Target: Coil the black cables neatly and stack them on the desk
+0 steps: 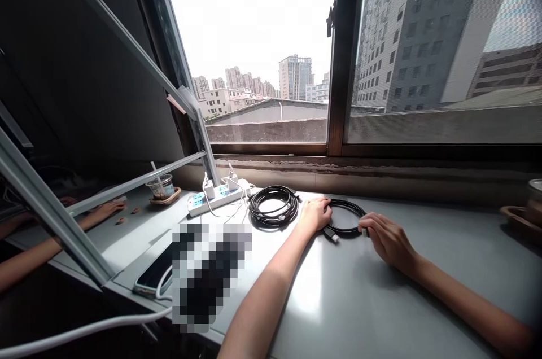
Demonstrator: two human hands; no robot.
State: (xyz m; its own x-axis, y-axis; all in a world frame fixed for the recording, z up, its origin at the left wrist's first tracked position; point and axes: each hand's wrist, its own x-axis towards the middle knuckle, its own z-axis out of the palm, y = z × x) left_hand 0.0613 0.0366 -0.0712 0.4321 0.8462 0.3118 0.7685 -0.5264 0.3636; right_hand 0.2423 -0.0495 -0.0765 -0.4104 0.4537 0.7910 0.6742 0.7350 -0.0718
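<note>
A looped black cable lies on the grey table with a USB-type plug at its near side. At the left of the loop, my left hand has its fingers curled over the cable. The right side of the loop is in the fingers of my right hand, which are pinched together. A pale metallic bit, perhaps a second plug, shows just under those fingertips. To the left of my left hand rests a second, thicker coil of black cable.
A white power strip with chargers stands behind the phone and a pixelated patch. Grey metal framing crosses the left side. Beyond it are another person's hand and a cup. A brown tray sits at far right.
</note>
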